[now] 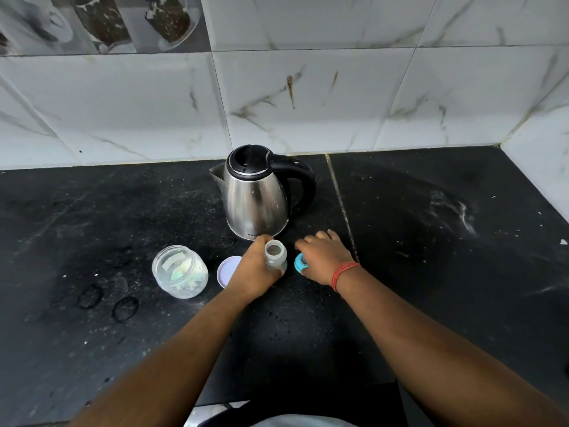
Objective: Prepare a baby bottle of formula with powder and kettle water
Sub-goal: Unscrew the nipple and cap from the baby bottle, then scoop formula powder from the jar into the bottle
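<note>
Bottle [276, 257] upright on black counter [431, 241], uncapped, mouth open to the camera; stands just in front of kettle [257, 195]. Contents not readable from above. Left hand [255, 269] wraps the bottle body, fingers curled round it, thumb side toward kettle. Right hand [323, 257] just right of bottle, palm down, fingers bent over blue cap [299, 264] lying on counter; fingertips touch the cap, but whether they actually grip it cannot be told. Red thread band [343, 274] on right wrist.

Kettle: steel, black lid closed, spout left, handle right, near tiled wall [308, 103].

Clear jar [180, 271] left of bottle, open, tilted toward the camera, pale contents inside. Its lid [228, 271] lies flat between jar and left hand.
</note>
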{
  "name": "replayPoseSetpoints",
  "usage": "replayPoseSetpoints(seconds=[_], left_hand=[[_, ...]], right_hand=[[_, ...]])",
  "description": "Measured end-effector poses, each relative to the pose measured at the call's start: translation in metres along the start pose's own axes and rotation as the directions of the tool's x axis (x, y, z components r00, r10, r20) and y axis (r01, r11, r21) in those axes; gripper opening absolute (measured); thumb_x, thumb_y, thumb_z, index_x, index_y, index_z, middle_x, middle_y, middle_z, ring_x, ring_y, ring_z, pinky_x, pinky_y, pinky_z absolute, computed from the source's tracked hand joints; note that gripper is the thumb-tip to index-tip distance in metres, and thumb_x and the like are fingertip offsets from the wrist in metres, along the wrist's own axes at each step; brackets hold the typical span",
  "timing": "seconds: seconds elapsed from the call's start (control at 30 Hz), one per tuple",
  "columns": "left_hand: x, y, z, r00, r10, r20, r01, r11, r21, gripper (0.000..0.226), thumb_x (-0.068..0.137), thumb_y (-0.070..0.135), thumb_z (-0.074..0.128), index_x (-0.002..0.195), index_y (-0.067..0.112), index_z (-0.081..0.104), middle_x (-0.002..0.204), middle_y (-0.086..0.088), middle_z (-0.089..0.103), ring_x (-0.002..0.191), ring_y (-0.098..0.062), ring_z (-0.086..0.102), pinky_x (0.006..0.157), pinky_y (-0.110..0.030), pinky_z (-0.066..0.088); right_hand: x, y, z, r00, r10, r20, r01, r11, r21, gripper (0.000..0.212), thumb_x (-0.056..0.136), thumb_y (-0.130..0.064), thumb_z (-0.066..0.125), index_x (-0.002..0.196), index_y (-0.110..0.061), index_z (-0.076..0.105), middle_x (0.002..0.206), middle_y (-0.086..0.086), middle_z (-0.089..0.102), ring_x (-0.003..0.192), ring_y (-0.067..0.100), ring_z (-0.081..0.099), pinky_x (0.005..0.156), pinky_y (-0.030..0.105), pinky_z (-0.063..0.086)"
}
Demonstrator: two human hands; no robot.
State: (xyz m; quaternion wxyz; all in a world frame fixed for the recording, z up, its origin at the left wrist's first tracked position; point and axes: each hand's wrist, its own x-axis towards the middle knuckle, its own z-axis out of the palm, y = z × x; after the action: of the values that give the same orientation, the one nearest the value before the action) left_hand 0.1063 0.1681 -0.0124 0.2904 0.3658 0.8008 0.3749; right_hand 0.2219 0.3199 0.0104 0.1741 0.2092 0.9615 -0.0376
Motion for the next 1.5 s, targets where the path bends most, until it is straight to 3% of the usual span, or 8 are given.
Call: replayPoseSetpoints(seconds=[0.17, 0.3, 0.43, 0.6, 0.87, 1.13, 1.4, 1.5], left_hand=[[-0.006, 0.000, -0.010, 1.000, -0.008, -0.010, 0.008, 1.000, -0.006, 0.091, 0.076, 0.014, 0.087, 0.151, 0.016, 0.034, 0.136, 0.006, 0.049, 0.121, -0.010, 0.053, 0.100, -0.023, 0.042], [-0.014, -0.001, -0.034, 0.997, 0.072, -0.039, -0.071, 0.997, 0.030, 0.091, 0.079, 0.017, 0.087, 0.153, 0.017, 0.033, 0.144, 0.011, 0.044, 0.103, 0.011, 0.051, 0.093, 0.001, 0.033], [-0.025, 0.000, -0.072, 0.974, 0.178, -0.139, -0.171, 0.983, 0.066, 0.081, 0.082, 0.027, 0.085, 0.149, 0.021, 0.041, 0.148, 0.009, 0.048, 0.136, -0.002, 0.044, 0.116, -0.025, 0.035], [-0.046, -0.010, -0.123, 0.940, 0.247, -0.233, -0.211, 0.962, 0.171, 0.074, 0.083, 0.029, 0.084, 0.146, 0.021, 0.045, 0.146, 0.014, 0.048, 0.137, 0.001, 0.041, 0.113, -0.017, 0.031], [-0.077, -0.067, -0.162, 0.960, 0.131, -0.249, -0.100, 0.986, 0.134, 0.089, 0.078, 0.034, 0.088, 0.150, 0.020, 0.038, 0.150, 0.010, 0.042, 0.140, -0.009, 0.040, 0.115, -0.032, 0.036], [-0.080, -0.097, -0.158, 0.992, 0.022, -0.124, -0.020, 1.000, 0.017, 0.112, 0.073, 0.033, 0.092, 0.158, 0.019, 0.021, 0.152, 0.007, 0.036, 0.141, -0.009, 0.037, 0.116, -0.030, 0.036], [-0.071, -0.103, -0.151, 0.993, 0.054, -0.108, -0.060, 0.997, -0.055, 0.085, 0.079, 0.024, 0.088, 0.147, 0.021, 0.037, 0.137, 0.009, 0.054, 0.127, -0.005, 0.053, 0.107, -0.025, 0.045], [-0.070, -0.104, -0.150, 0.990, 0.080, -0.115, -0.088, 0.994, -0.072, 0.082, 0.079, 0.023, 0.088, 0.145, 0.022, 0.039, 0.134, 0.010, 0.055, 0.124, -0.004, 0.055, 0.104, -0.024, 0.046]], right_hand=[[-0.004, 0.008, -0.014, 0.996, 0.029, -0.086, -0.017, 0.991, 0.133, 0.066, 0.088, -0.043, 0.069, 0.146, -0.025, 0.042, 0.142, 0.001, 0.053, 0.135, 0.027, 0.044, 0.121, 0.049, 0.025], [-0.013, 0.010, -0.044, 0.983, 0.062, -0.175, -0.014, 0.966, 0.260, 0.064, 0.088, -0.041, 0.072, 0.144, -0.024, 0.046, 0.142, 0.000, 0.053, 0.132, 0.025, 0.045, 0.112, 0.041, 0.038], [-0.015, -0.011, -0.071, 0.956, 0.047, -0.290, 0.059, 0.936, 0.348, 0.049, 0.092, -0.033, 0.069, 0.137, -0.023, 0.054, 0.136, -0.003, 0.057, 0.125, 0.022, 0.050, 0.101, 0.039, 0.047], [-0.005, -0.069, -0.090, 0.909, -0.066, -0.411, 0.238, 0.893, 0.383, 0.041, 0.090, -0.028, 0.071, 0.128, -0.021, 0.060, 0.129, -0.003, 0.060, 0.122, 0.021, 0.053, 0.097, 0.040, 0.049], [0.020, -0.147, -0.072, 0.926, -0.219, -0.308, 0.337, 0.846, 0.412, 0.044, 0.089, -0.026, 0.072, 0.130, -0.022, 0.058, 0.129, -0.003, 0.060, 0.121, 0.020, 0.056, 0.098, 0.043, 0.050], [0.027, -0.174, -0.058, 0.950, -0.223, -0.220, 0.296, 0.865, 0.404, 0.039, 0.088, -0.025, 0.071, 0.125, -0.026, 0.058, 0.125, -0.006, 0.059, 0.112, 0.019, 0.061, 0.092, 0.044, 0.053], [0.022, -0.178, -0.054, 0.936, -0.176, -0.305, 0.301, 0.850, 0.432, 0.036, 0.090, -0.005, 0.057, 0.121, -0.023, 0.060, 0.126, -0.010, 0.053, 0.096, 0.017, 0.063, 0.081, 0.042, 0.055], [0.018, -0.176, -0.061, 0.930, -0.242, -0.276, 0.339, 0.856, 0.392, 0.040, 0.089, -0.001, 0.050, 0.121, -0.022, 0.062, 0.126, -0.010, 0.056, 0.094, 0.021, 0.062, 0.082, 0.043, 0.053]])
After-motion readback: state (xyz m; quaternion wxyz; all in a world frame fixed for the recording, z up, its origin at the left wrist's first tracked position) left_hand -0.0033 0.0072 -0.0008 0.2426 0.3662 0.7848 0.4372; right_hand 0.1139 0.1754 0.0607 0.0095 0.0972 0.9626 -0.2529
